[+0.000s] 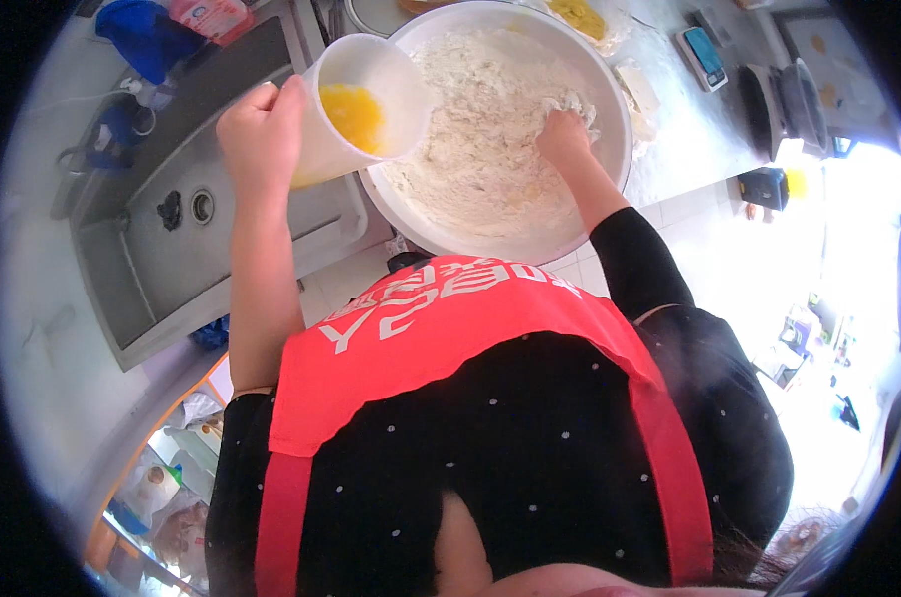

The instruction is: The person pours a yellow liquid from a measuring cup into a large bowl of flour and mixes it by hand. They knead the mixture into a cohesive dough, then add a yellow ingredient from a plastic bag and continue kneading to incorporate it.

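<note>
My left hand (pixel 268 134) grips a translucent plastic pitcher (pixel 402 82) on its left side and holds it tilted, its mouth over the left rim of a large white basin (pixel 616 179). Yellow liquid (pixel 352 118), which looks like beaten egg, lies inside the pitcher. The basin holds a wide heap of crumbly, floury dough (pixel 480 142). On the right side of the basin, my right hand (pixel 566 134) is sunk in the flour mixture with its fingers curled and coated; the fingertips are partly hidden, so whether they hold dough cannot be told.
A metal sink (pixel 145 254) with a drain lies at the left. On the counter at the right are a digital scale (pixel 702 58), a bag of yellow food (pixel 581 16) and a dark container (pixel 764 104). A blue cloth (pixel 145 37) and a pink bottle (pixel 212 16) stand at the upper left.
</note>
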### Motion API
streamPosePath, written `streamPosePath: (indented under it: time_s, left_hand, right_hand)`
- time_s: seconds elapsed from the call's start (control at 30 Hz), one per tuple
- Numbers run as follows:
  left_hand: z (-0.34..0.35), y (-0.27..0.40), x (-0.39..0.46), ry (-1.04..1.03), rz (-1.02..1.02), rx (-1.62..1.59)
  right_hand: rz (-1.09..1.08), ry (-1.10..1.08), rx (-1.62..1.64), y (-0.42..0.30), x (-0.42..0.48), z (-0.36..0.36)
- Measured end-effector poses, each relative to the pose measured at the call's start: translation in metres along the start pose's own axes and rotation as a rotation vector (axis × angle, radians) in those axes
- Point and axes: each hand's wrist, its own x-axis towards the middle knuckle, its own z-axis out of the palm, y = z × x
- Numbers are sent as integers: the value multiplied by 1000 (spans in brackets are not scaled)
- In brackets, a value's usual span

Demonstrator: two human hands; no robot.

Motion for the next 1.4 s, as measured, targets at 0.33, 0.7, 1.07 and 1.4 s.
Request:
streamPosePath:
  time_s: [0.33, 0.7, 1.07, 1.4]
  left_hand:
    - [3, 0, -2, 21, 41, -3]
    - [6, 5, 4, 26, 99, 100]
    - [26, 9, 2, 62, 298, 520]
    - [2, -21, 22, 90, 3, 381]
  right_hand:
    - [-420, -55, 46, -101, -41, 7]
    - [-514, -236, -70, -101, 21, -3]
    - [-464, -242, -70, -29, -51, -13]
    - [-1031, -187, -113, -129, -90, -10]
